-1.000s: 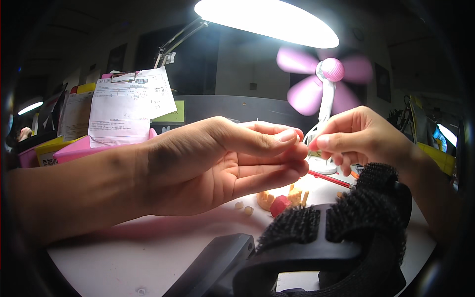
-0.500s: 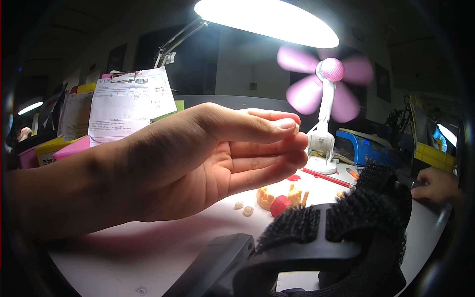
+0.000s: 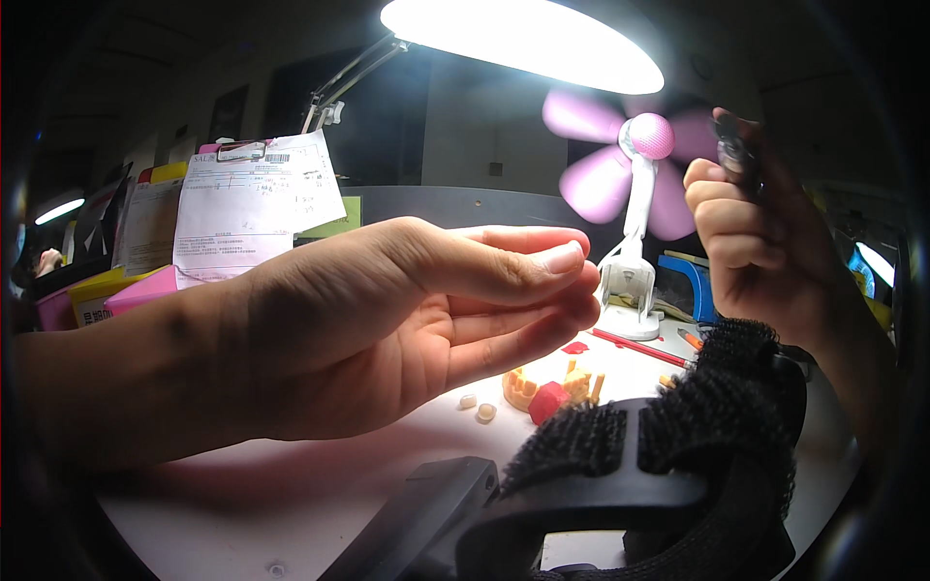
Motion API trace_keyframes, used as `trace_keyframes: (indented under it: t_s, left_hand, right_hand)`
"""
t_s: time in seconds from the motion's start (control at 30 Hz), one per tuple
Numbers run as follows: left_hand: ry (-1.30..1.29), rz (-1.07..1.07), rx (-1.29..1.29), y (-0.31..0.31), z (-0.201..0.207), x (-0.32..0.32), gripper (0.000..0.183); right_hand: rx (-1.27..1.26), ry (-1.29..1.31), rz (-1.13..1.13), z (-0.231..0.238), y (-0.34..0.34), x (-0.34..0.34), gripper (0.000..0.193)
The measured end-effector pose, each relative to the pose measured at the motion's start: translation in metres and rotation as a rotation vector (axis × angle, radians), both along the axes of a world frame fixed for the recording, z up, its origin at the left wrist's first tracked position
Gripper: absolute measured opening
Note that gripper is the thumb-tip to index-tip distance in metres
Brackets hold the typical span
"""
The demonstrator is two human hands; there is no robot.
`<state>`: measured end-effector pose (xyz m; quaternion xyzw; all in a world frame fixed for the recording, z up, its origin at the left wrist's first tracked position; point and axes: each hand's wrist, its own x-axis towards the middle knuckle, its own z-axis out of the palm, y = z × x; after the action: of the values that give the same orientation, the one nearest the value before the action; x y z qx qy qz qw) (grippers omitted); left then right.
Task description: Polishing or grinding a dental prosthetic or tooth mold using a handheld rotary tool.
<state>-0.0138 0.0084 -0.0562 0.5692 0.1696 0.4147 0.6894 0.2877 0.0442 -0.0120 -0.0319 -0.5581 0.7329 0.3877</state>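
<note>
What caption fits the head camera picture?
Under a desk lamp, the left hand pinches something tiny while the right hand lifts a dark tool.

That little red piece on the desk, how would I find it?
Start at the pink desk fan under the bright lamp and look down to the white desk. Below the left hand lies a cluster of yellowish tooth-like pieces. The red block among them is the only red chunk.

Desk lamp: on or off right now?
On. The lamp head glows bright white and lights the desk and the left hand under it.
</note>
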Motion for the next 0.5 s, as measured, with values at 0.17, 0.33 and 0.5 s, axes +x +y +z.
trace_keyframes:
  t_s: [0.17, 0.33, 0.5]
  left_hand:
    - [-0.061, -0.011, 0.009, 0.001, -0.002, 0.003, 0.042]
    - [-0.079, -0.14, 0.006, 0.001, -0.002, 0.003, 0.043]
    - [-0.111, -0.114, 0.001, 0.012, -0.003, 0.006, 0.046]
  right_hand:
    - [0.051, 0.041, -0.258, -0.017, -0.007, -0.044, 0.03]
    - [-0.035, 0.251, -0.432, -0.042, -0.045, -0.071, 0.033]
    - [-0.149, 0.124, -0.197, -0.039, 0.004, -0.039, 0.032]
